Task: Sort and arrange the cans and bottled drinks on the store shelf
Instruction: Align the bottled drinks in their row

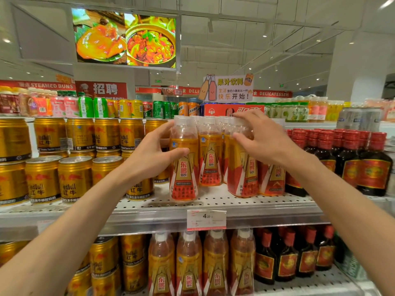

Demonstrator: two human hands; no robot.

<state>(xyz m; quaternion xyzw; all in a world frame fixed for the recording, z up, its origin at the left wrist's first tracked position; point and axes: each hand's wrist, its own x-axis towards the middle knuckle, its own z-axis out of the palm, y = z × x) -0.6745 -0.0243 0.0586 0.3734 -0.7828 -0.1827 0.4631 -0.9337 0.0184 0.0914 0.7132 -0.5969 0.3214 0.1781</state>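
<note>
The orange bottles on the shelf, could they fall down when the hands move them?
Maybe. The left hand grips the front-left bottle, which stands near the shelf edge, so a hard pull might tip it off. The right hand touches a bottle packed tightly against its neighbours, and a push there could knock several over. The gold cans beside the left wrist are stacked, so a bump could topple them.

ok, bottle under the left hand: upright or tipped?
Upright. The bottle stands base-down at the shelf front, cap up; left hand curls round it.
</note>
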